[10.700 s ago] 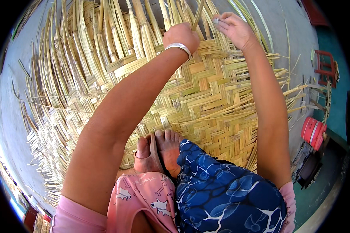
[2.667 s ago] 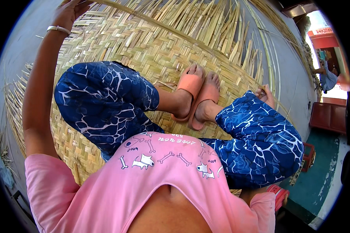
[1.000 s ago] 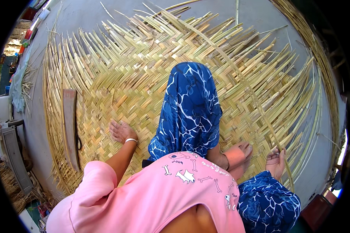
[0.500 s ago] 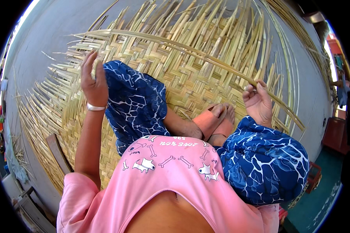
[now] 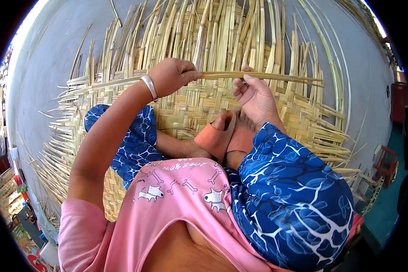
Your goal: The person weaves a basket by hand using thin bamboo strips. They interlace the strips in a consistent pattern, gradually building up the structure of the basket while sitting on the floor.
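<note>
Both of my hands hold one long split cane strip (image 5: 222, 75), which lies nearly level across the loose cane ends. My left hand (image 5: 173, 77), with a silver bangle at the wrist, is closed round the strip near its middle. Just to the right, my right hand (image 5: 257, 96) pinches the same strip between thumb and forefinger, its other fingers curled below. Under them spreads a partly woven cane mat (image 5: 177, 109), with a zigzag weave and loose ends fanning outward on the far side and both flanks. Part of the weave is hidden by my legs.
My feet in orange sandals (image 5: 216, 136) rest on the mat. Grey floor (image 5: 54, 50) surrounds it. Long thin strips (image 5: 333, 59) lie at the far right. A small dark-red stool (image 5: 385, 165) stands at the right edge.
My left hand, open beside my knee before, has come right and gripped the strip. The strip has swung from a slant to nearly level. My right hand still pinches it; the view has shifted.
</note>
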A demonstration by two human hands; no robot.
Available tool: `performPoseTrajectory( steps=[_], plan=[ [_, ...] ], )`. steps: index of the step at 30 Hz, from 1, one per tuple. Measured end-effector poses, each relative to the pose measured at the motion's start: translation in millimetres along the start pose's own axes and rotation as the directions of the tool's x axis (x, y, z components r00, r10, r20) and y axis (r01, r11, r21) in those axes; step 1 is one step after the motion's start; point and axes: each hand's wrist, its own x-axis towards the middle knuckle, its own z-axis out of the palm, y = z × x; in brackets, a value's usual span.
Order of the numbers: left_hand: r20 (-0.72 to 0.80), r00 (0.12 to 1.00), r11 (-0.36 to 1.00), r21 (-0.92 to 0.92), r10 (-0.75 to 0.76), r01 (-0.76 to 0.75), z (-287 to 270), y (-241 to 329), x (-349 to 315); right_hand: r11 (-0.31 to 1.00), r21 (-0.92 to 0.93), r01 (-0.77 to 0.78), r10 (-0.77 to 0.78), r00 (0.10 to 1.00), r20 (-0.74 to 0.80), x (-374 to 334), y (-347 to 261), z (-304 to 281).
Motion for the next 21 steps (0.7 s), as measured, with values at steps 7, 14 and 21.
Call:
performPoseTrajectory(
  steps=[7,14,21],
  plan=[
    [-0.136,0.990,0.999,0.042,0.037,-0.031,24.1,-27.1,12.5,0.991,-0.108,-0.079,0.077,0.997,-0.028,19.8,-3.0,-23.4],
    [-0.572,0.798,0.977,-0.021,-0.187,0.214,26.0,-63.9,64.9,0.878,-0.478,-0.036,0.029,0.999,-0.022,50.6,-35.2,-40.3],
    [-0.412,0.808,0.850,-0.490,-0.421,0.193,43.6,-48.3,113.1,0.542,-0.839,0.037,0.077,0.993,0.093,89.2,-55.2,1.6]
  ],
)
